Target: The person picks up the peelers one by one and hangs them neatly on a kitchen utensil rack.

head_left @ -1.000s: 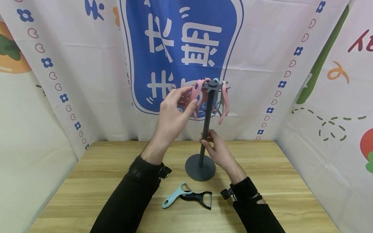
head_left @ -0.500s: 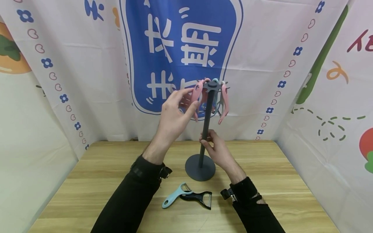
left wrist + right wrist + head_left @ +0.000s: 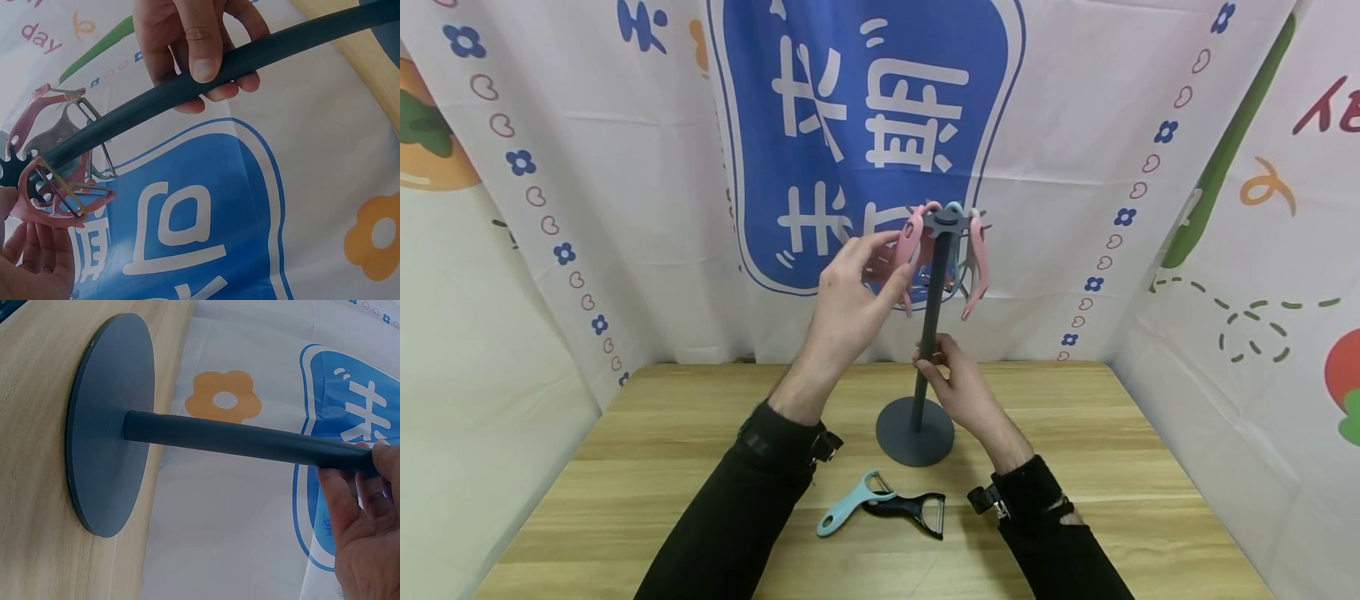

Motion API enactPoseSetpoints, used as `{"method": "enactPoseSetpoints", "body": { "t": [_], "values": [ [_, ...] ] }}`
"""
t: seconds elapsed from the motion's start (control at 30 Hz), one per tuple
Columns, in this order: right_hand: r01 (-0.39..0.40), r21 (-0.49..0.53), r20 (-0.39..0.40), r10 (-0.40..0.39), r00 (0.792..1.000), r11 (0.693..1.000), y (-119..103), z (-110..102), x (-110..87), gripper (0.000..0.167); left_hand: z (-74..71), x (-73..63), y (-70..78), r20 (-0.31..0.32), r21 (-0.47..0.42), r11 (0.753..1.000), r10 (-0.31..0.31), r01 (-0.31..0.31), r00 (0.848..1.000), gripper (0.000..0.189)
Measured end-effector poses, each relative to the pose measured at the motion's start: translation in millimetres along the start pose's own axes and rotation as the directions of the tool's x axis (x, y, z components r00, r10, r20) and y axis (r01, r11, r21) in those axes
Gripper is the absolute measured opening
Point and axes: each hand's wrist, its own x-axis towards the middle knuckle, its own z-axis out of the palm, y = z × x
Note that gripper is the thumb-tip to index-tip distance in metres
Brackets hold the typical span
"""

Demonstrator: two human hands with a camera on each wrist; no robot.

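Note:
A dark grey rack stands upright on the table, its pole [image 3: 933,292] rising from a round base [image 3: 916,446] to a hooked top [image 3: 947,221]. My right hand [image 3: 964,385] grips the pole about a third of the way up. At the top left, my left hand [image 3: 852,293] pinches a pink peeler [image 3: 910,237] between thumb and fingers, its handle end right at a hook. In the left wrist view that peeler's [image 3: 47,215] blade points toward the pole. Other peelers hang from the top, including a pink one [image 3: 978,265] on the right and a light blue one, partly hidden.
On the table in front of the base lie a light blue peeler [image 3: 847,505] and a black peeler [image 3: 913,510], the blue one's head overlapping the black handle. The wooden table [image 3: 700,467] meets a printed white cloth [image 3: 647,275] at its back edge.
My left hand and the pink peeler have shifted slightly right and down, closer to the rack's top. The right hand stays on the pole.

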Motion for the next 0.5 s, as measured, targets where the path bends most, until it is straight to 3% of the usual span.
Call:
{"method": "enactPoseSetpoints", "body": {
  "t": [0.5],
  "values": [
    [-0.013,0.039,-0.035,0.015,0.999,0.999,0.5,-1.4,-0.7,0.034,-0.4,-1.3,-1.5,0.025,-0.011,1.0,0.001,-0.001,1.0,0.053]
  ]
}}
